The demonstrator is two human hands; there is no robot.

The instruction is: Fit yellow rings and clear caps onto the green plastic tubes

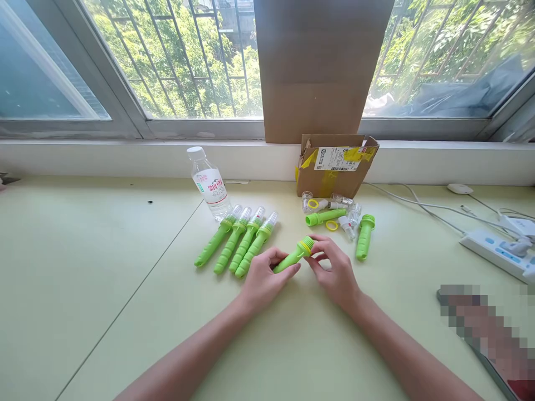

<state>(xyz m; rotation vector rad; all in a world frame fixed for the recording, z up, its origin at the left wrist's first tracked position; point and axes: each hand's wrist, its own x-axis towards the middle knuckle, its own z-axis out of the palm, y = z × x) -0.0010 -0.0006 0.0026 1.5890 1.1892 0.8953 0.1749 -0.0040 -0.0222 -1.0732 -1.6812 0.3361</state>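
My left hand (pixel 267 274) is wrapped round a green plastic handle (pixel 291 258), whose wide threaded end points up and to the right. Around the base of that thread sits a yellow ring (pixel 304 248). The fingertips of my right hand (pixel 332 267) pinch the ring at the threaded end. Left of my hands lie several green handles with clear caps (pixel 253 240), side by side. Beyond my right hand are a loose green handle (pixel 326 216), another yellow ring (pixel 331 225) and several clear caps (pixel 354 213). A further green handle (pixel 365 238) rests to the right.
A water bottle (pixel 210 184) stands behind the capped handles. An open cardboard box (pixel 328 178) is at the back, by the window sill. A power strip (pixel 497 252) with white cables lies at right, and a partly blurred phone-like slab (pixel 485 356) lies nearer.
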